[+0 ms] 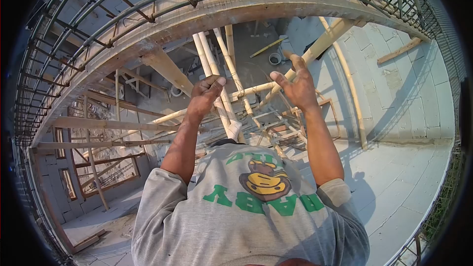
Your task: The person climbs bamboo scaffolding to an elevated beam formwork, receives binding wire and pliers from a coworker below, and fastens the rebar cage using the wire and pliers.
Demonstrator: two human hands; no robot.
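Note:
My left hand point(207, 94) is raised in front of my chest at the centre left, its fingers curled in and the thumb pressed against them. Whatever it may hold is too small to make out. To the right, my right hand point(296, 84) is up at about the same height, thumb and fingers apart, with nothing visible between them; one fingertip is blurred. Both hands appear over bamboo poles point(230, 64) that lie below. Beyond them curves a wooden beam point(212, 17), with a rebar cage point(143, 10) running along it.
Far below are a round bucket point(275, 58) and scattered timber point(281, 129). Pale block walling point(394, 79) stands on the right, with a bamboo pole point(351, 86) before it. Wooden crosspieces point(113, 124) and a window frame point(106, 176) are at the left.

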